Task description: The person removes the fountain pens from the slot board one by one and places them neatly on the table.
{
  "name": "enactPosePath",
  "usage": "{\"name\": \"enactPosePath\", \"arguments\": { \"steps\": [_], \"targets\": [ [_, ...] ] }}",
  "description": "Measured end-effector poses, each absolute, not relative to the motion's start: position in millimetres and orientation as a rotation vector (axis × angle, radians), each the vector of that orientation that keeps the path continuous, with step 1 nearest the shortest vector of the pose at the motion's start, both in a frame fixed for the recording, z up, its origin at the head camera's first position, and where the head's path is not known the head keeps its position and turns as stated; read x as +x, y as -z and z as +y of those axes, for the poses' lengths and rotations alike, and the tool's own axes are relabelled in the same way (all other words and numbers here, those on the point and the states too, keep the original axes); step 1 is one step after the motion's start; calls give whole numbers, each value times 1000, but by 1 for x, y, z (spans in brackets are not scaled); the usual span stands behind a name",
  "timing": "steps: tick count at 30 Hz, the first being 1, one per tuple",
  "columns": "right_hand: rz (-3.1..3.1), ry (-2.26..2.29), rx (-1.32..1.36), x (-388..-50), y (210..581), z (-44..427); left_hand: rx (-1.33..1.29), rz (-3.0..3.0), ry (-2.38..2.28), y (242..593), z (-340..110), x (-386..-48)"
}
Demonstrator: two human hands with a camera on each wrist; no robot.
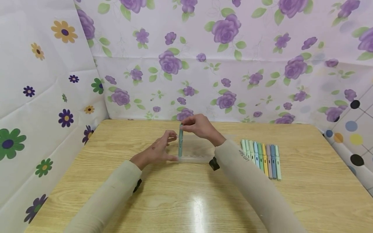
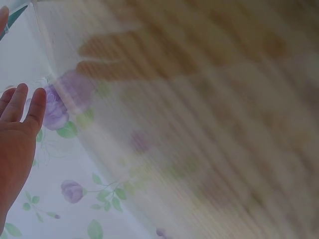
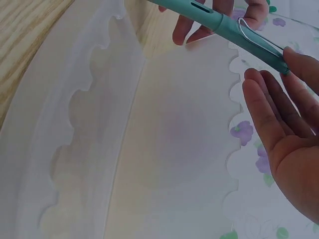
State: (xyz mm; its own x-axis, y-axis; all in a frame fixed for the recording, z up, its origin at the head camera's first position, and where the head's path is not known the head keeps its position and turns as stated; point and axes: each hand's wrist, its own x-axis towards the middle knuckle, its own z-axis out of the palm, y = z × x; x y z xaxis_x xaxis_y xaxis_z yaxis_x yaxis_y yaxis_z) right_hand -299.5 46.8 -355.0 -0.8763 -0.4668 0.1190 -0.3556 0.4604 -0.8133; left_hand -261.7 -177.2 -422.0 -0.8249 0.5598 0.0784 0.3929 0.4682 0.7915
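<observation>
A teal pen (image 1: 180,144) with a metal clip stands upright at the left end of a clear, frosted pen stand (image 1: 196,160). My right hand (image 1: 200,125) pinches the capped top of this pen between thumb and fingertips. The right wrist view shows scalloped notches along both edges of the stand (image 3: 172,124), with the pen (image 3: 222,22) passing across its end. Around the stand's left end lies my left hand (image 1: 157,149), its thumb at the front edge and its fingers loosely bent behind. Whether those fingers touch the stand I cannot tell.
Several pens (image 1: 260,158) in green, blue, yellow and grey lie side by side on the wooden table (image 1: 163,197), to the right of the stand. Behind the table hangs a floral sheet (image 1: 201,77); another flowered sheet (image 1: 43,113) closes off the left side.
</observation>
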Motion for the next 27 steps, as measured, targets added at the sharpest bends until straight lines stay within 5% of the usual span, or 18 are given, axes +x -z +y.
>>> {"name": "enactPosePath", "arguments": {
  "steps": [27],
  "targets": [
    [2526, 1540, -659, -282, 315, 114, 790, 2518, -1270, 419, -174, -259]
  ]
}}
